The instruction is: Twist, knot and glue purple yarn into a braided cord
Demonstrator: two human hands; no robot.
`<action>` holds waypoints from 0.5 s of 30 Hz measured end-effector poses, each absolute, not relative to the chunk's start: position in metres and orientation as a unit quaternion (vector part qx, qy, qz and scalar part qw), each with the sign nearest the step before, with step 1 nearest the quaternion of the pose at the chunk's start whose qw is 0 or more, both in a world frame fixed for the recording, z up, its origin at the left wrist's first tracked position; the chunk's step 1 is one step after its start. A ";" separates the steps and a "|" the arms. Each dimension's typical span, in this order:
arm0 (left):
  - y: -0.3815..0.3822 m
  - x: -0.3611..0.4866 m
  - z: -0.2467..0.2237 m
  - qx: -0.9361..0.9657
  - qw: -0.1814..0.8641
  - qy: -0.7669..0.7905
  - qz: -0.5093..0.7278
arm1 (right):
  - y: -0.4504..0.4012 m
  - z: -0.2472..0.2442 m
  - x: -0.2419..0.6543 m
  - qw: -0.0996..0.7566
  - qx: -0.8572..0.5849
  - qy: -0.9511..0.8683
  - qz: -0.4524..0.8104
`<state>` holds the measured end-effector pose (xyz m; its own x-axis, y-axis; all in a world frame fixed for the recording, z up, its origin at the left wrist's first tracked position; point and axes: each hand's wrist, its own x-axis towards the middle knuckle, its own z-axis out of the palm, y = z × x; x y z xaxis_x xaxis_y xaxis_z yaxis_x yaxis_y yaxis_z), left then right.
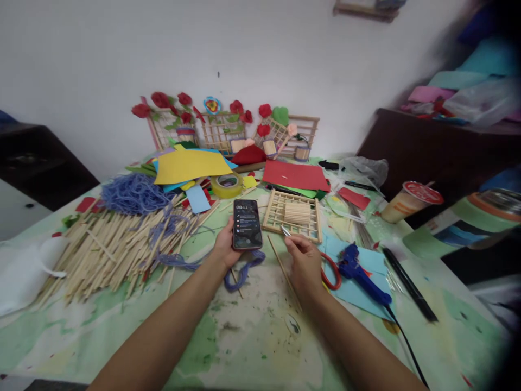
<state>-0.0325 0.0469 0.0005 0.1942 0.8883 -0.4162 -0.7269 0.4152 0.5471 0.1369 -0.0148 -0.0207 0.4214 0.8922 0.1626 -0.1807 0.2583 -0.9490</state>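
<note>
"Near the middle of the table point(244, 347), what matters around that loose stick point(281, 266)?"

"Room for the wrist. The stick lies just beside the right hand point(304, 266), so the forearm should pass over without rolling it."

"And the hands themselves?"

"The left hand point(225, 244) is part closed around the phone point(247, 225), gripping its lower left side, with the lit screen facing up. I'd support it from beneath and leave the glass uncovered."

"The right?"

"Its fingers are pinched nearly closed on a pointed silver tool point(285, 231). The red handle point(337, 274) on the other side may belong to it; the hand hides any join. Best to hold the point away from both screen and fingers."

"What about the blue yarn point(254, 259)?"

"It runs by the phone's near end. A small lift would avoid snagging it."

"Just beyond the tip?"

"The stick lattice point(318, 220), flat on the table, right of the phone, bearing a small stick panel point(297, 213). A light touch there would spare the joints. The glue gun point(364, 277) lies to the right, its cord worth avoiding. Farther off is a red sheet point(295, 175)."
</note>
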 end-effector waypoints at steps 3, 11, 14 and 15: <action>0.066 -0.063 0.012 0.084 0.693 0.338 0.631 | -0.018 -0.017 0.136 0.684 -0.495 -0.355 0.400; 0.124 -0.146 0.022 0.079 0.476 0.429 0.764 | -0.025 -0.010 0.134 0.646 -0.517 -0.340 0.447; 0.142 -0.159 0.021 0.100 0.411 0.476 0.771 | -0.025 -0.009 0.134 0.643 -0.519 -0.339 0.451; 0.145 -0.162 0.021 0.117 0.384 0.488 0.775 | -0.025 -0.009 0.133 0.644 -0.517 -0.340 0.450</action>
<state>-0.1622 0.1449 0.0207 -0.6773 0.7099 -0.1929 -0.4812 -0.2292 0.8461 0.1334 -0.0251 -0.0089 0.3635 0.9312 -0.0288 -0.2285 0.0591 -0.9717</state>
